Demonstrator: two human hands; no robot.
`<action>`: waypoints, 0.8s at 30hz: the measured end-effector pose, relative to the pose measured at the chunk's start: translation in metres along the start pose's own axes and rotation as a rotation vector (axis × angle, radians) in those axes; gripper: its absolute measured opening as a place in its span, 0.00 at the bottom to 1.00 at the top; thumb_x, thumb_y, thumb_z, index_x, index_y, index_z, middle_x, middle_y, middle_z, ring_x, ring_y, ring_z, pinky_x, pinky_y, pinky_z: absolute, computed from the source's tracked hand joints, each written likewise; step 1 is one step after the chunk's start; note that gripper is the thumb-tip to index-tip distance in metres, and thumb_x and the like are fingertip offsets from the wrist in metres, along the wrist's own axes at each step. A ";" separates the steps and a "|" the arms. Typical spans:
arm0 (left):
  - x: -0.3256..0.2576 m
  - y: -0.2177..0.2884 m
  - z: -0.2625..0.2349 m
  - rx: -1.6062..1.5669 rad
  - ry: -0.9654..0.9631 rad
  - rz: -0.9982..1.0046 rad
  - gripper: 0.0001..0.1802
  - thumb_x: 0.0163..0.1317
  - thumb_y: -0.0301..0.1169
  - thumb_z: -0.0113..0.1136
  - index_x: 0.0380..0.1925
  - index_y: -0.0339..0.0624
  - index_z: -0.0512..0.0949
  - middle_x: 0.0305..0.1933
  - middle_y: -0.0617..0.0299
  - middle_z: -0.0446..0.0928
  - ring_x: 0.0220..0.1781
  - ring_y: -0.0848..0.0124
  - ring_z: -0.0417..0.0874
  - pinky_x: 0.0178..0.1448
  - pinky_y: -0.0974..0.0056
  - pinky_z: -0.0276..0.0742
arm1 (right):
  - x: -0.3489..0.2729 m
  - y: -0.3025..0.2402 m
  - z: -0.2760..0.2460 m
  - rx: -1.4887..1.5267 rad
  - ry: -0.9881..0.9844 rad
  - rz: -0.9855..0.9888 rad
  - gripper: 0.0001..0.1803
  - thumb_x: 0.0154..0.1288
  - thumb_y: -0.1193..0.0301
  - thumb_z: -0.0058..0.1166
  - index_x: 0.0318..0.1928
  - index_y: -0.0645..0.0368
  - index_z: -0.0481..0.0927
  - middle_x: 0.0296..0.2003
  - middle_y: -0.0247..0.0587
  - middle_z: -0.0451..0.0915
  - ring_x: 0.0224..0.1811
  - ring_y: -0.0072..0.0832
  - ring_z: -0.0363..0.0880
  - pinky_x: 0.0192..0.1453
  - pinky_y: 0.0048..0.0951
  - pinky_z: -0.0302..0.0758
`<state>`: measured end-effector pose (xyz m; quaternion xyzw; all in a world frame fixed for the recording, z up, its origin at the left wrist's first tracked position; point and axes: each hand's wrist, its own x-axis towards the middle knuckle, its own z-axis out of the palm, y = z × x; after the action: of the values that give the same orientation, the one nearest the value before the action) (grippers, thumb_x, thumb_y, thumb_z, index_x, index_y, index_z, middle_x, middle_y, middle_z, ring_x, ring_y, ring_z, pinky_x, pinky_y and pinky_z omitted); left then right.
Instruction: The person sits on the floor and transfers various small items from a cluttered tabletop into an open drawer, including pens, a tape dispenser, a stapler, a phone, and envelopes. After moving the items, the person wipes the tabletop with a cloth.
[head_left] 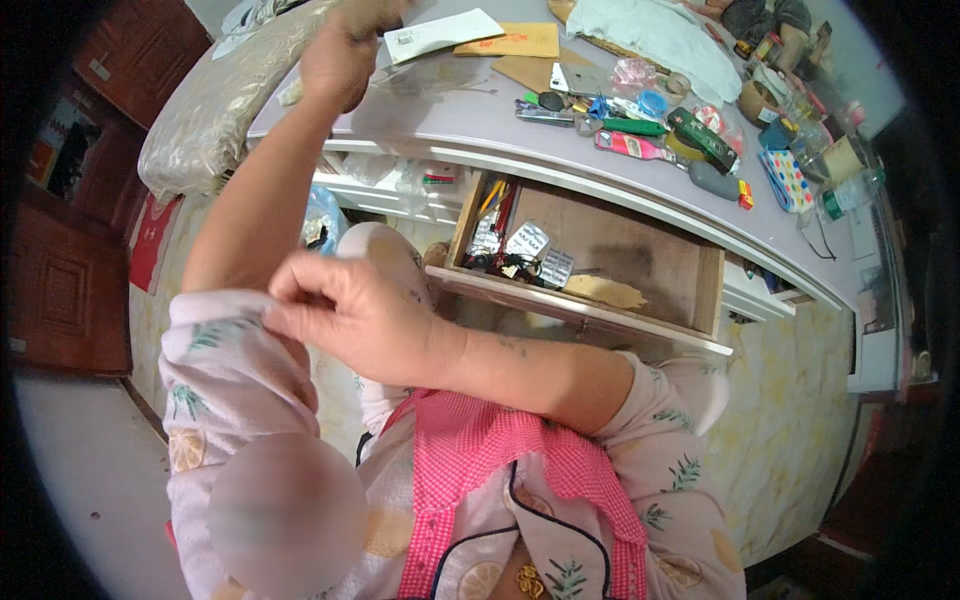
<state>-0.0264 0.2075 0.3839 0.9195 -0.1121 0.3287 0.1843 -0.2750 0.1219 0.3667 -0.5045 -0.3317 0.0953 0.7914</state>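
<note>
My left arm is stretched up over the desk, and my left hand [340, 65] is raised near its back left. The fingers of that hand are dark and partly out of the picture, so their hold is unclear. Across my body comes my right hand [365, 315], its thumb and fingers pinched on the pale patterned sleeve [225, 325] rolled up near my left elbow. In front of me a wooden drawer [650, 265] is pulled out of the desk. Inside it lie pill blister packs [528, 240], pencils [491, 198] and a torn piece of brown paper [606, 291].
On the desk [430, 110] are envelopes [508, 40], a green-handled tool [634, 127], a pink bottle [632, 146], a dark green box [703, 140] and a roll of tape [842, 160]. A plastic-covered cushion [210, 110] sits at the left. A bag [322, 215] hangs below.
</note>
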 end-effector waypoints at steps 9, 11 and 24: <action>-0.015 0.007 0.000 0.108 -0.255 0.067 0.15 0.58 0.35 0.54 0.45 0.44 0.73 0.44 0.50 0.79 0.50 0.52 0.78 0.49 0.54 0.74 | 0.009 0.016 -0.032 -0.577 0.218 -0.177 0.09 0.60 0.73 0.56 0.30 0.63 0.70 0.26 0.45 0.73 0.30 0.40 0.73 0.36 0.36 0.69; -0.007 0.005 -0.003 -0.200 0.087 -0.337 0.18 0.59 0.34 0.55 0.47 0.38 0.74 0.43 0.47 0.80 0.46 0.53 0.81 0.49 0.56 0.75 | -0.015 0.035 -0.035 -0.610 0.219 -0.126 0.09 0.59 0.74 0.56 0.30 0.63 0.69 0.27 0.45 0.71 0.30 0.39 0.72 0.37 0.35 0.70; -0.174 0.037 -0.019 -0.553 -0.095 -0.057 0.22 0.46 0.20 0.57 0.47 0.39 0.74 0.47 0.46 0.77 0.49 0.50 0.77 0.54 0.57 0.72 | -0.104 0.046 -0.069 -0.173 0.374 0.284 0.05 0.69 0.72 0.47 0.34 0.59 0.72 0.29 0.29 0.71 0.31 0.16 0.69 0.36 0.19 0.69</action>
<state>-0.1812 0.1964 0.2953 0.8513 -0.1802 0.2370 0.4320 -0.3031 0.0428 0.2639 -0.6207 -0.1122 0.0821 0.7716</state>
